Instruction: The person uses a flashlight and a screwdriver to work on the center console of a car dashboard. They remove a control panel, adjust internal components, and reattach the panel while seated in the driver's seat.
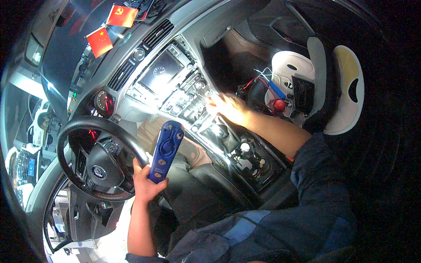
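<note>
My left hand [148, 183] is wrapped round the lower end of a blue handheld work light [166, 147], close to the rim of the black steering wheel [99, 172]. The light's back, with a round recess and metal discs, shows to me. My right hand [230, 109] is at the centre console [188, 103], its fingers bent in against the panel's right side. Glare washes out the fingertips, so what they hold, if anything, cannot be made out. Above them is the dash screen [161, 70], with trim around it removed and metal showing.
The gear lever area [247, 151] has its trim off, exposing parts. On the passenger side lie white-and-grey seat-like panels [346, 94], a black box-shaped part [303, 94], a blue-handled tool [277, 90], a red round object [279, 105] and loose wires [258, 79]. Two small red flags [100, 42] stand on the dashboard.
</note>
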Tool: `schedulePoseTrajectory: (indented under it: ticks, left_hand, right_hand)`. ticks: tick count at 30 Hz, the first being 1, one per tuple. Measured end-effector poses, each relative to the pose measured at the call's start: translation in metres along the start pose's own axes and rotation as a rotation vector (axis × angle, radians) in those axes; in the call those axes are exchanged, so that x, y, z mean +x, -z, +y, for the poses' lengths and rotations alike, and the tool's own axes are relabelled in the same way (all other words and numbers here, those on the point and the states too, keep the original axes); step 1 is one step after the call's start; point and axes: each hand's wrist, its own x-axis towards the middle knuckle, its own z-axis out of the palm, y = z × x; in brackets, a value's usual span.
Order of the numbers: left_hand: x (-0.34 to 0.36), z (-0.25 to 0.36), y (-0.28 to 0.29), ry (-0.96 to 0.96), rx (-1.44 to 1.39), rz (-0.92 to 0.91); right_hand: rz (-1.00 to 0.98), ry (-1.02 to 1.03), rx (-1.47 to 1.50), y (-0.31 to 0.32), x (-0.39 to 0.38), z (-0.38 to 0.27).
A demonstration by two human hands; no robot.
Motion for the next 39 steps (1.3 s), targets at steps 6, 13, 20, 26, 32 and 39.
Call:
schedulePoseTrajectory:
  ticks: [6, 13, 20, 26, 32, 39]
  left_hand:
    - [-0.002, -0.006, -0.003, 0.008, 0.014, 0.001]
    - [-0.001, -0.003, -0.001, -0.001, 0.005, 0.0]
    - [0.003, 0.004, 0.003, -0.004, -0.02, -0.01]
    - [0.001, 0.005, 0.002, 0.011, 0.0, 0.017]
    - [0.001, 0.005, 0.002, 0.03, -0.033, -0.003]
    - [0.001, 0.001, 0.001, -0.004, 0.011, 0.007]
  right_hand:
    - [0.037, -0.001, -0.201, 0.004, 0.0, -0.003]
    - [0.242, 0.319, -0.301, 0.009, 0.001, -0.001]
    - [0.323, 0.343, -0.206, 0.001, 0.002, 0.004]
    - [0.073, 0.187, -0.319, 0.005, 0.0, 0.008]
    - [-0.108, -0.025, -0.396, 0.008, 0.0, -0.002]
    - [0.295, 0.352, -0.317, 0.011, 0.004, -0.003]
